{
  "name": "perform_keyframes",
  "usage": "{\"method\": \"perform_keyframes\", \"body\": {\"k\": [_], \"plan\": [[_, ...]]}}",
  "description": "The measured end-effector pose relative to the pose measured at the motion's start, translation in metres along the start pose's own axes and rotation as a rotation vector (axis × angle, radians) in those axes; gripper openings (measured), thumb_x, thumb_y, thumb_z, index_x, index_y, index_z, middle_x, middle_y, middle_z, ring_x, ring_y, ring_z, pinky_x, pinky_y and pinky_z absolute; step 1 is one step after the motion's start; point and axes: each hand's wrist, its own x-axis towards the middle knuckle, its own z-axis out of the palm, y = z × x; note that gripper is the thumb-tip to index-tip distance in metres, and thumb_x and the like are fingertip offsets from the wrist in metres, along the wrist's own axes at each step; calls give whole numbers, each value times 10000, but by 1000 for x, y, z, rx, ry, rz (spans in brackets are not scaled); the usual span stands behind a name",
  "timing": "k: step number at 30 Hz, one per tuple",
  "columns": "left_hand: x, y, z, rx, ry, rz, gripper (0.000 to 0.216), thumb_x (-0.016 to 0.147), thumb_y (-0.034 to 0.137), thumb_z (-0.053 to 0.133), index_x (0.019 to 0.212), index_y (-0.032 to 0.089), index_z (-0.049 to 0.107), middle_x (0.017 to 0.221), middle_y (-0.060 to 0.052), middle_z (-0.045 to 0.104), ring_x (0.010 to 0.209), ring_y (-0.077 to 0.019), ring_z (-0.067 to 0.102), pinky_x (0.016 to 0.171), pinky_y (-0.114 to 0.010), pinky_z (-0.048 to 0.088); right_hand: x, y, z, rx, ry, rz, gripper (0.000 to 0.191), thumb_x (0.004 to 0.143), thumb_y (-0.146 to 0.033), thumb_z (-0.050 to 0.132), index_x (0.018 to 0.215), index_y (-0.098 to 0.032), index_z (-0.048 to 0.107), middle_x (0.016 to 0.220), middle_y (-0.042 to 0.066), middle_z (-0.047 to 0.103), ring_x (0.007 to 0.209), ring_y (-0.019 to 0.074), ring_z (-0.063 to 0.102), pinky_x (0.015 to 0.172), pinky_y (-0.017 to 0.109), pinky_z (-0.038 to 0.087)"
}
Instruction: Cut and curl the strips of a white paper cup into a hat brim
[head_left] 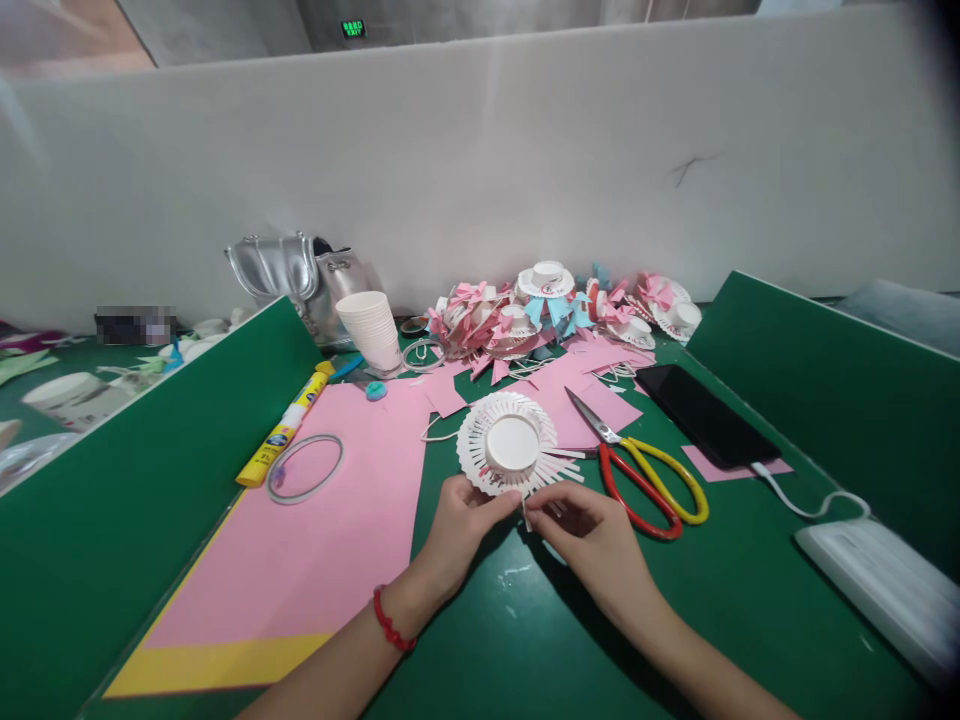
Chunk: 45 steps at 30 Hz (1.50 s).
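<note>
A white paper cup (pixel 513 443) cut into a fringe of narrow strips lies spread out like a flower, its round base facing up. Around much of the rim the strips are bent into a woven-looking edge; at the right several still stick out straight. My left hand (pixel 469 520), with a red bracelet at the wrist, pinches the near edge of the cup. Thumb and forefinger of my right hand (pixel 581 525) are closed on a strip at that same near edge. Scissors (pixel 619 440) with red and yellow handles lie right of the cup, blades partly spread.
Pink paper sheets (pixel 360 540) and a yellow glue stick (pixel 285 425) lie at left, with a tape ring (pixel 306 468). Behind are stacked paper cups (pixel 369 330), a silver bag (pixel 281 275) and finished paper hats (pixel 546 280). A phone (pixel 705 415) lies right, cabled to a white block (pixel 885 590). Green dividers (pixel 840 380) flank both sides.
</note>
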Motion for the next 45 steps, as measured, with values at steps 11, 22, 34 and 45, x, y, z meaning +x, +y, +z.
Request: {"method": "perform_keyframes", "body": {"k": [11,22,34,45], "plan": [[-1,5,5,60,46,5,114,592,211,680,623,109,639,599,-11,643,584,-141,563,572,-233,450,-1,3,1,20,-23,-12,38,655,-214,609,659,-176,605,608,6,623,576,141,576,549,241,468],[1,2,4,1,80,30,179,593,165,677,762,107,668,767,-44,700,743,-178,611,708,-262,461,-4,4,1,-251,-19,-224,83,684,-135,546,738,-195,569,736,30,565,621,148,563,565,256,489],[1,3,5,61,140,56,224,619,191,660,827,107,665,830,-55,704,766,-186,621,711,-264,475,-5,6,-12,-919,162,-812,112,765,-147,544,812,-220,614,1098,101,467,973,261,487,747,399,407],[-6,2,11,496,117,263,122,644,143,542,706,104,640,701,-51,687,618,-163,602,576,-236,480,3,6,-13,-644,131,-484,77,789,-156,476,775,-198,539,972,96,510,939,237,507,757,385,430]]}}
